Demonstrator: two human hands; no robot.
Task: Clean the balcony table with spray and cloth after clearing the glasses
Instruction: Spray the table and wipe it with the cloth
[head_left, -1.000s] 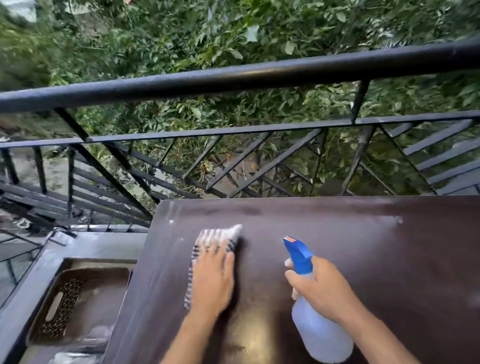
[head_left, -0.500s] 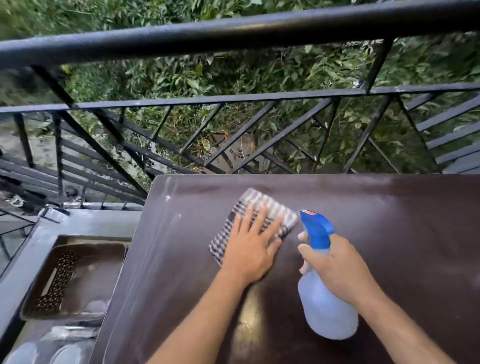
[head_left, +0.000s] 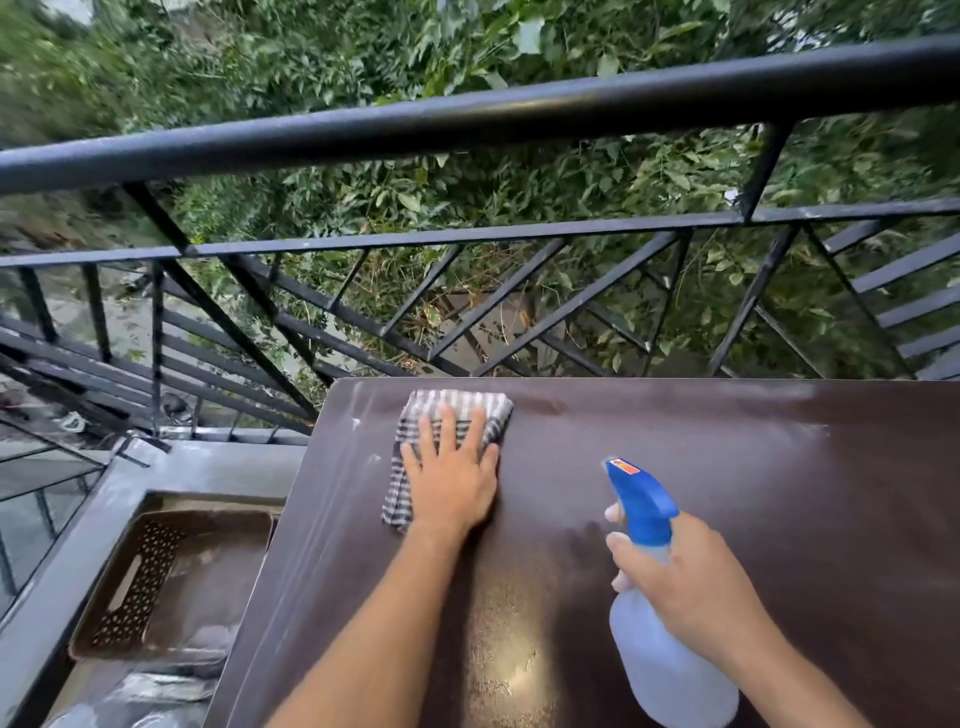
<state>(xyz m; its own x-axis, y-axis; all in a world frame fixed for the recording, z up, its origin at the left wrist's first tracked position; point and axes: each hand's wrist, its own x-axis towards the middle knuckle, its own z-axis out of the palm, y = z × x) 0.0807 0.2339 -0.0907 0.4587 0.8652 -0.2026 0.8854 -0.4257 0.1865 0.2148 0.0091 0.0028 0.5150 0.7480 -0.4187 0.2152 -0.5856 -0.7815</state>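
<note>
Left hand (head_left: 451, 480) flat on the striped cloth (head_left: 448, 415), right hand (head_left: 691, 587) gripping the spray bottle (head_left: 660, 654).

Since half a second ago the cloth has slid to the far left corner of the brown worktop (head_left: 753, 467); the bottle stays upright. Below left, a brown perforated tray (head_left: 156, 582) holds indistinct clear items.

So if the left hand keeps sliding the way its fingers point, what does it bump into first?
Nothing on the table: the left hand and cloth would probably reach the far edge, then the railing.
</note>
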